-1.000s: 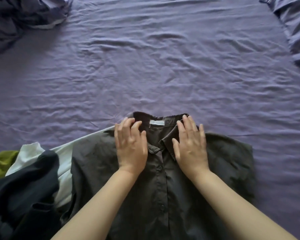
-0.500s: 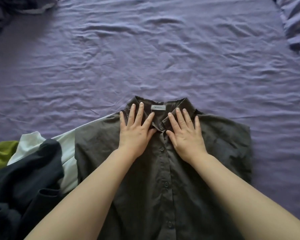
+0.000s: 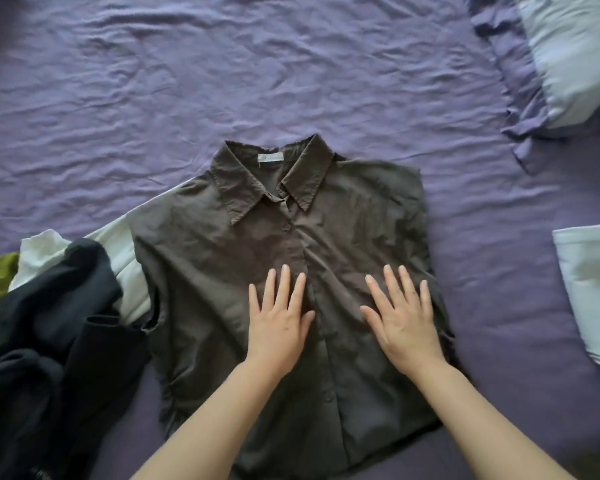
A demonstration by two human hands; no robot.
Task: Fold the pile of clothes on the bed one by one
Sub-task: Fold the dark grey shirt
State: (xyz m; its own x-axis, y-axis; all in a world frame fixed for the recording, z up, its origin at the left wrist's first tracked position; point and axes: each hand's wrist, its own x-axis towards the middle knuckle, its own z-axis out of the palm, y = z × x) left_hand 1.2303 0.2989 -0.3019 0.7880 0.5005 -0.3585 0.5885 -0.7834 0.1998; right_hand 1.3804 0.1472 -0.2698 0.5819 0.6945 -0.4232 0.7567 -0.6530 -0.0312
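The dark grey-brown, collared, button-front cotton shirt (image 3: 243, 258) lies face up in the centre of the frame on the purple-sheeted bed (image 3: 222, 81). Its long axis runs from the collar, above centre, down to the hem at the bottom edge, and the button placket marks the midline.

Both hands rest flat on its chest, palms down, grasping nothing. The left hand (image 3: 279, 325) lies just left of the placket and the right hand (image 3: 404, 323) right of it, nearer the shirt's right-hand edge. The fingers (image 3: 284, 285) of both are straight, spread and aimed up the frame toward the collar, so the cloth stretches away from them on both sides.

Judging from this, the shirt is being smoothed before a fold. The right edge sits just beside the right hand, while the left edge is farther from the left hand.

At lower left, a heap of unfolded clothes (image 3: 49, 323) in black, white and olive green touches the shirt's left side, and white cloth disappears under it. This may hamper a fold from that side. A pale blue pillow with a purple frill (image 3: 568, 53) sits at upper right, and a pale blue folded cloth (image 3: 593, 289) at the right edge, both well apart from the shirt.
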